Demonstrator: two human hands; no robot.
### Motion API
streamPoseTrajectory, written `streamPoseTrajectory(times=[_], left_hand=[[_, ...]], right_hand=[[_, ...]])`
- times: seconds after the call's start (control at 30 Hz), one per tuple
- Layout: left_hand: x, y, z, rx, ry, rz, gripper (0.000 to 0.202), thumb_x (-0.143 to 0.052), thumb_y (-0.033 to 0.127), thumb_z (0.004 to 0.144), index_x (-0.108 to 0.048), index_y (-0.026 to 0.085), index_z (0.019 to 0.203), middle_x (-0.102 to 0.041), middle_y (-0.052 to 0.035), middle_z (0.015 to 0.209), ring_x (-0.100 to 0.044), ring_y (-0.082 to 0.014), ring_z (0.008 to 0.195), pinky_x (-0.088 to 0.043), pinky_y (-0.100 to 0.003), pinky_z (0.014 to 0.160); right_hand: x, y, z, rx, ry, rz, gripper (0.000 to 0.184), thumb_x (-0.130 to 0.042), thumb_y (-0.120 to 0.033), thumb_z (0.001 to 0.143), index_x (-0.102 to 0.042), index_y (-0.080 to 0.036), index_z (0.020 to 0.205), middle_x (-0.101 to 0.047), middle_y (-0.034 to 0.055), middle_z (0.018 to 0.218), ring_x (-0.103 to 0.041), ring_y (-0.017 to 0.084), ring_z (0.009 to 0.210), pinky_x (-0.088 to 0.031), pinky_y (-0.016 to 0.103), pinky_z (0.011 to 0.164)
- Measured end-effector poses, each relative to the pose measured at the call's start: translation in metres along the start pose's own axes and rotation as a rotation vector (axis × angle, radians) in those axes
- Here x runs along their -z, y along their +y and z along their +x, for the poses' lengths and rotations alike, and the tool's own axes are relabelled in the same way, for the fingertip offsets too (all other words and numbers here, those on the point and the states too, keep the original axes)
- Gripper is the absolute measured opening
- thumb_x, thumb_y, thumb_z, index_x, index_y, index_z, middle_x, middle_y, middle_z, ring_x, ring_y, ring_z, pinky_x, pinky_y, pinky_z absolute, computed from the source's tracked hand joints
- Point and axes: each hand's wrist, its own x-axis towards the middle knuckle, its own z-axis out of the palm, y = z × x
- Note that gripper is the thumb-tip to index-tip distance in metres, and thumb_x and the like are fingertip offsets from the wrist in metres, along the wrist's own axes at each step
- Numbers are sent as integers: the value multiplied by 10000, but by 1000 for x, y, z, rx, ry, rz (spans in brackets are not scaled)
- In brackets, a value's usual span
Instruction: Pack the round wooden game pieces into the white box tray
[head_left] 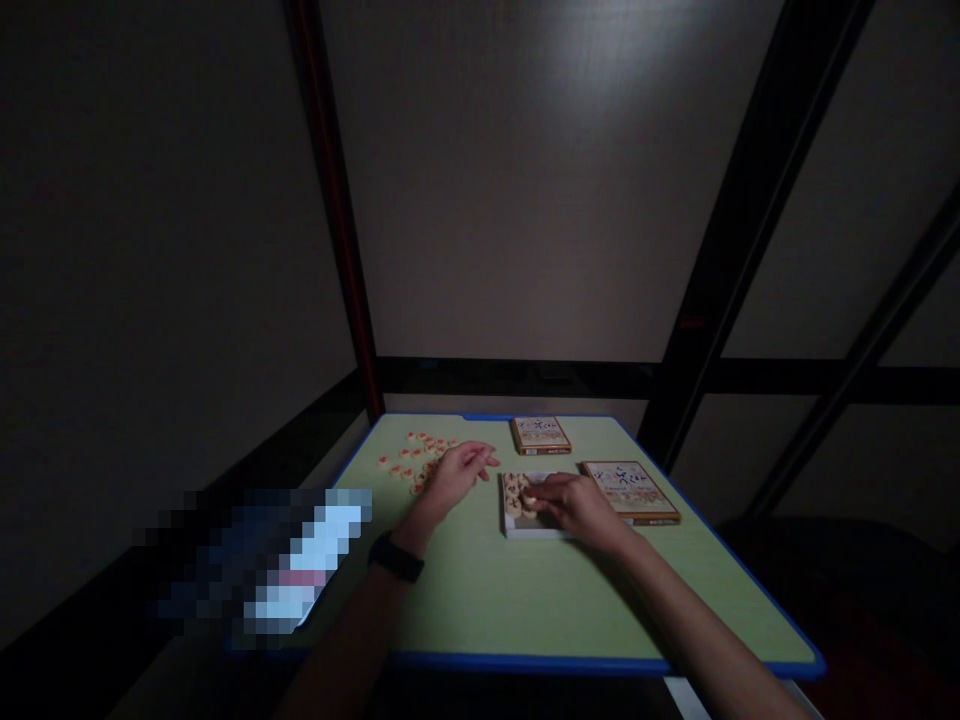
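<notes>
Your right hand [581, 503] pinches a round piece [529, 497] over the white tray [536, 533]; your left hand [459, 472], fingers loosely parted, looks empty beside red-marked pieces [406, 472]. The nearer box's [631, 490] blue characters are too small to read.

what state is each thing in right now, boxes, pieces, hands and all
white tray: open, holding pieces
tray pieces: close together, marks up
red-marked pieces: loose, scattered
far printed box: flat, print up
near printed box: flat, print up
right hand: pinching a piece
left hand: loosely curled, contents unclear
watch: strapped on left wrist
pixelated object: can't tell
</notes>
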Motion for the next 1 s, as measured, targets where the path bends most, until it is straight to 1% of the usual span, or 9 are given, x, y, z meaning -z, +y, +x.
streamPoseTrajectory(times=[0.07,0.2,0.37,0.47,0.6,0.7,0.8,0.9,1.0], left_hand=[[3,-2,3,5,64,10,243,-646,367,813,-674,130,862,-739,-87,818,-577,-106,573,-417,-215,530],[4,-4,4,11,112,0,246,-628,372,806,-674,133,842,-728,-74,780,-566,-103,548,-403,-206,500],[13,-3,9,0,272,70,329,-532,433,862,-672,136,843,-722,-73,756,-547,-105,512,-404,-212,484],[27,-1,12,-17,374,193,347,-454,411,908,-674,147,860,-735,-78,778,-571,-127,545,-450,-236,542],[45,2,10,15,471,437,335,-403,353,943,-683,174,906,-754,-73,849,-655,-173,704,-491,-272,673],[51,4,6,58,464,625,359,-364,330,967,-690,184,944,-758,-71,907,-682,-193,832,-487,-281,749],[52,6,3,94,411,823,361,-364,315,974,-700,185,950,-753,-80,944,-681,-212,900,-474,-286,770],[52,8,0,83,301,1004,325,-408,278,960,-720,185,945,-749,-83,956,-676,-214,917,-465,-282,793],[52,10,-3,41,181,1128,314,-429,239,951,-739,188,956,-745,-90,1034,-661,-215,995,-455,-284,876]], right_hand=[[-2,1,0,2,-31,-2,224,-620,-243,899,-782,-234,1054,-770,86,966,-707,208,884,-528,291,805],[0,-6,0,-38,-64,-18,231,-641,-163,843,-795,-239,998,-777,73,998,-707,222,949,-524,302,858],[4,-15,0,-127,-78,-37,305,-624,-114,797,-782,-223,1035,-778,74,1002,-714,219,904,-524,283,812],[4,-16,1,-169,-93,-52,296,-623,-130,794,-781,-218,1028,-781,74,967,-714,223,885,-523,278,783],[3,-16,1,-175,-100,-54,337,-608,-101,779,-776,-219,1046,-780,71,978,-713,226,902,-524,282,790],[2,-15,1,-170,-90,-67,331,-609,-110,781,-776,-221,1043,-779,76,973,-712,235,893,-527,293,773],[2,-14,0,-169,-77,-70,332,-614,-119,779,-773,-221,1053,-779,79,967,-712,239,891,-529,296,766],[3,-15,0,-168,-68,-42,339,-613,-119,772,-772,-222,1052,-782,70,955,-716,227,879,-529,285,760],[6,-17,0,-165,-42,6,319,-611,-129,764,-776,-223,1022,-783,53,947,-716,210,843,-529,282,763]])
